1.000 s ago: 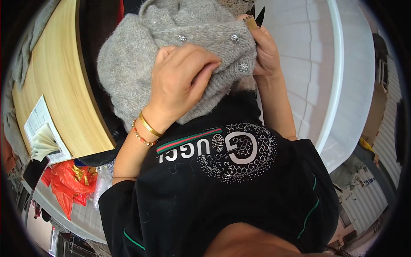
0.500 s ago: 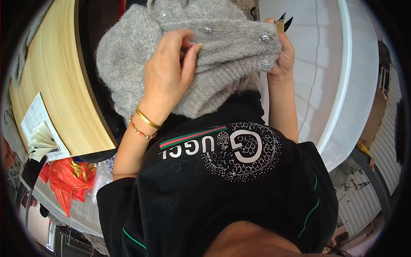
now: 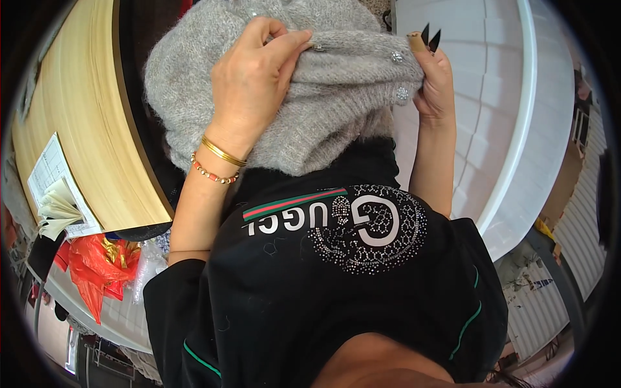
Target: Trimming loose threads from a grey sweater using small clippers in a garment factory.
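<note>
A grey knitted cardigan (image 3: 194, 84) with sparkly round buttons is bunched up in front of my chest. My left hand (image 3: 249, 81) pinches its button band close to one button, thumb and forefinger together. At the band's right end, my right hand (image 3: 437, 84) grips the knit, near two more buttons (image 3: 397, 57). Two pointed black blades, like those of thread snips (image 3: 435, 41), stick up from that same hand; their handle is hidden. A tan wrap (image 3: 416, 43) covers a fingertip there.
To the left stands a wood-topped table (image 3: 84, 116) bearing a printed sheet and an open booklet (image 3: 59, 205). Red plastic bags (image 3: 97, 268) lie below it. A white, raised-rim surface (image 3: 511, 129) curves along the right.
My left hand has moved up and slightly left, its fingers closing on the button band by a button. My right hand has shifted slightly right, still holding the cardigan and the snips.
</note>
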`<state>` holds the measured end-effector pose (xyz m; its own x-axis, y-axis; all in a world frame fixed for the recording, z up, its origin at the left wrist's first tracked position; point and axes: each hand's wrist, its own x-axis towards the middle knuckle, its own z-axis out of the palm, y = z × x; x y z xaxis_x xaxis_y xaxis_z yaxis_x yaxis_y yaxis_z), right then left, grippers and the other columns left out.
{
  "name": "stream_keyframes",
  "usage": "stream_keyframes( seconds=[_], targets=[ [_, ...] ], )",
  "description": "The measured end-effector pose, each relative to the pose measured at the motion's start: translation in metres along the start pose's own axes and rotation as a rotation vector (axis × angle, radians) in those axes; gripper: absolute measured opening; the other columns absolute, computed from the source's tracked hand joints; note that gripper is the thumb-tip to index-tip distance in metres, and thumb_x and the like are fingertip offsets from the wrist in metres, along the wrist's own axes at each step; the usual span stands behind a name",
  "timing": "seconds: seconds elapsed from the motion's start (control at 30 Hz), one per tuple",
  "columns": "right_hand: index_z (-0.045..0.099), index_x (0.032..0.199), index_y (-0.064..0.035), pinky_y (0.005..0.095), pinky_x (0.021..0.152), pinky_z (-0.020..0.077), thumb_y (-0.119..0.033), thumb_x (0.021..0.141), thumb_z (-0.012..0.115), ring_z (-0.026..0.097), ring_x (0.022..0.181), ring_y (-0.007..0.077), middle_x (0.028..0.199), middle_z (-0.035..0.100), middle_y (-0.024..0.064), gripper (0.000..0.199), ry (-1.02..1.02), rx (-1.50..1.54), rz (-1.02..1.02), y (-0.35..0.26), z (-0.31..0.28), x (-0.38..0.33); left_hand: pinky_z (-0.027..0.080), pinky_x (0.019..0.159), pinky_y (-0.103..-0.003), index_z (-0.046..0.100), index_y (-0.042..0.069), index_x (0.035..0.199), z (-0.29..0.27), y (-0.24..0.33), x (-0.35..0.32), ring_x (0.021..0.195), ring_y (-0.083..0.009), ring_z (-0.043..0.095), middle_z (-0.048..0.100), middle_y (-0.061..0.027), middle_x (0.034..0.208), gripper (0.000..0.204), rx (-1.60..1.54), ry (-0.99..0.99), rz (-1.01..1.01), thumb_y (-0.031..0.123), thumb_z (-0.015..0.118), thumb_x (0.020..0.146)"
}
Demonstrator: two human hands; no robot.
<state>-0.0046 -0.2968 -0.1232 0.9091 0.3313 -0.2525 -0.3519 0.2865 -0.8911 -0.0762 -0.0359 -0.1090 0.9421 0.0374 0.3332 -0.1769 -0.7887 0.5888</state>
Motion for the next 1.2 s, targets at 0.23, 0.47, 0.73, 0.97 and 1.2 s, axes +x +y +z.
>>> stream_keyframes(
  seconds=[0.23,0.47,0.73,0.97,1.2],
  targets=[
    [0.068,0.119,-0.0047,0.0223,0.074,0.0439,-0.016,0.094,0.072,0.056,0.087,0.0053,0.102,0.068,-0.0027,0.028,-0.004,-0.748,-0.139,-0.014,0.02,0.002,0.055,0.068,-0.031,0.077,0.011,0.096,-0.008,-0.003,-0.003,0.079,-0.0221,0.069,0.071,-0.0039,0.094,0.01,-0.248,0.011,-0.047,0.014,0.074,0.087],
    [0.071,0.12,-0.0044,0.0309,0.068,0.0507,-0.01,0.085,0.076,0.064,0.079,0.0209,0.088,0.066,0.0097,0.036,-0.323,-1.087,-0.422,-0.048,0.085,-0.002,0.056,0.074,-0.031,0.076,0.008,0.101,-0.013,-0.005,-0.008,0.085,-0.0241,0.071,0.073,-0.0088,0.094,0.013,-0.289,0.011,-0.041,0.008,0.07,0.09],
    [0.074,0.112,-0.0096,0.0354,0.063,0.0482,-0.016,0.085,0.075,0.061,0.073,0.0263,0.081,0.059,0.0087,0.028,-0.343,-1.26,-0.465,-0.039,0.099,0.004,0.056,0.071,-0.031,0.076,0.007,0.101,-0.012,-0.009,-0.008,0.081,-0.0243,0.07,0.073,-0.0092,0.093,0.012,-0.298,0.027,-0.052,0.009,0.07,0.091],
    [0.075,0.109,-0.0095,0.0363,0.063,0.0488,-0.018,0.085,0.075,0.062,0.074,0.0263,0.082,0.06,0.0091,0.025,-0.33,-1.321,-0.453,-0.026,0.097,0.011,0.055,0.069,-0.032,0.075,0.008,0.099,-0.01,-0.011,-0.008,0.079,-0.0244,0.07,0.072,-0.0074,0.091,0.011,-0.279,0.056,-0.054,0.014,0.07,0.091],
    [0.073,0.108,-0.0064,0.0371,0.065,0.0503,-0.018,0.085,0.075,0.063,0.075,0.0277,0.085,0.062,0.0092,0.026,-0.198,-1.105,-0.501,-0.032,0.111,0.009,0.047,0.074,-0.036,0.073,0.016,0.111,-0.014,-0.015,-0.019,0.085,-0.0218,0.063,0.067,-0.0007,0.106,0.024,0.345,0.095,-0.004,0.028,0.07,0.09]
  ],
)
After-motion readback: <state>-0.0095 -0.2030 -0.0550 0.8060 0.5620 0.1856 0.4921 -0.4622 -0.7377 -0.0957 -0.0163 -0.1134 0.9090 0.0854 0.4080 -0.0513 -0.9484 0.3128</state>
